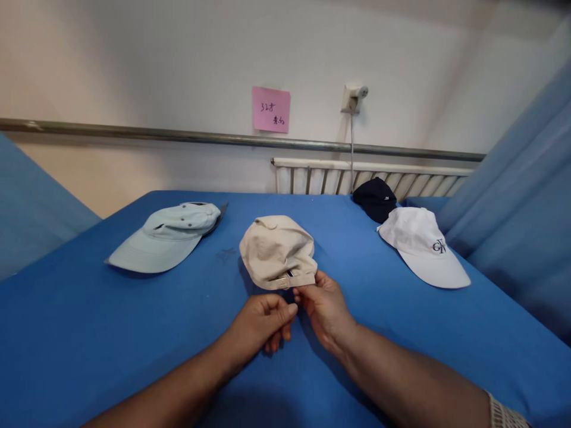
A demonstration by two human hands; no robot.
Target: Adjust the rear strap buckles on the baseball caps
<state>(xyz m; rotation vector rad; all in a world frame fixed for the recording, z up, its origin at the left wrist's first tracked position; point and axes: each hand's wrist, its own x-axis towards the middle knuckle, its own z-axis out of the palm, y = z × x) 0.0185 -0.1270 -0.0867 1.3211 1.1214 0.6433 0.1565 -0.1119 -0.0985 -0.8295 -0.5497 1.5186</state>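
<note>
A beige baseball cap (276,249) is in front of me, its back strap with a metal buckle (283,283) facing me. My right hand (328,309) is closed on the right part of that strap, thumb on top. Just below the buckle, my left hand (267,324) has its fingers curled and the thumb laid across toward the right fingertips. Whether anything thin sits in the left fingers is hidden. The cap's brim is out of sight behind its crown.
On the blue-covered table (134,356), a pale green cap (165,235) lies left. A white cap (419,244) and a black cap (375,199) lie right. Behind are a metal rail (200,138), a radiator (316,178), a pink note (271,109) and a plugged socket (352,98). Blue curtains (526,196) hang beside.
</note>
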